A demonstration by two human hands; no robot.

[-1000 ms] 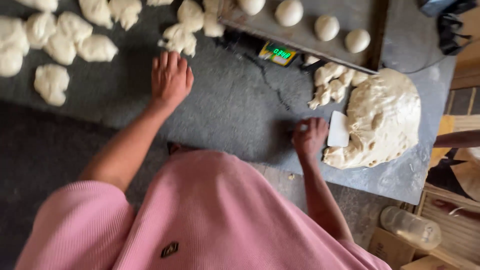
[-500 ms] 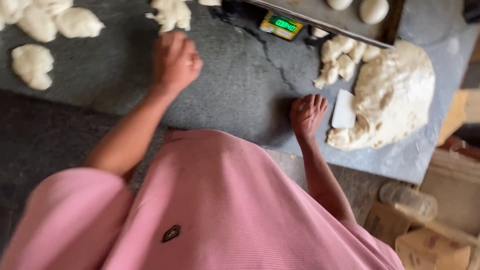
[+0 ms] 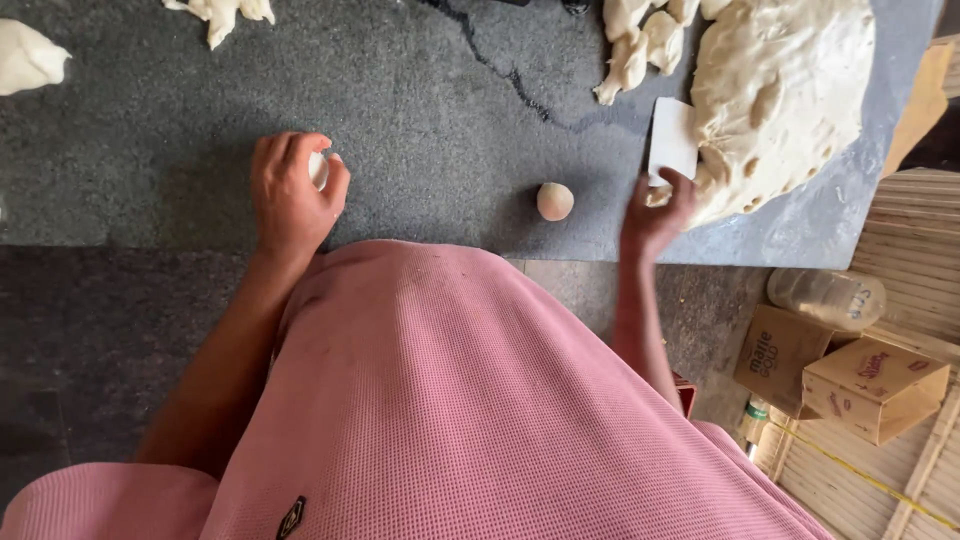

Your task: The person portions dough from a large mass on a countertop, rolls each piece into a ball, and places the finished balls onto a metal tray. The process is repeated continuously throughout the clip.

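My left hand (image 3: 290, 190) is cupped over a small white dough ball (image 3: 319, 168) on the dark stone counter (image 3: 450, 110), fingers curled around it. A second small round dough ball (image 3: 554, 200) lies free on the counter between my hands. Blurred, my right hand (image 3: 655, 212) is at the lower edge of a white scraper (image 3: 672, 140), which leans against the big dough mass (image 3: 780, 100). Its fingers touch the scraper and the dough's edge; whether they grip anything is unclear.
Torn dough pieces (image 3: 635, 45) lie at the top beside the big mass, with more at the top left (image 3: 225, 12) and far left (image 3: 28, 55). Below the counter's right end stand cardboard boxes (image 3: 860, 385) and a plastic bottle (image 3: 828, 298) on slatted wood.
My left hand came down toward the counter's near edge and closed over a dough ball. My right hand left a rolled ball on the counter and moved right to the scraper.
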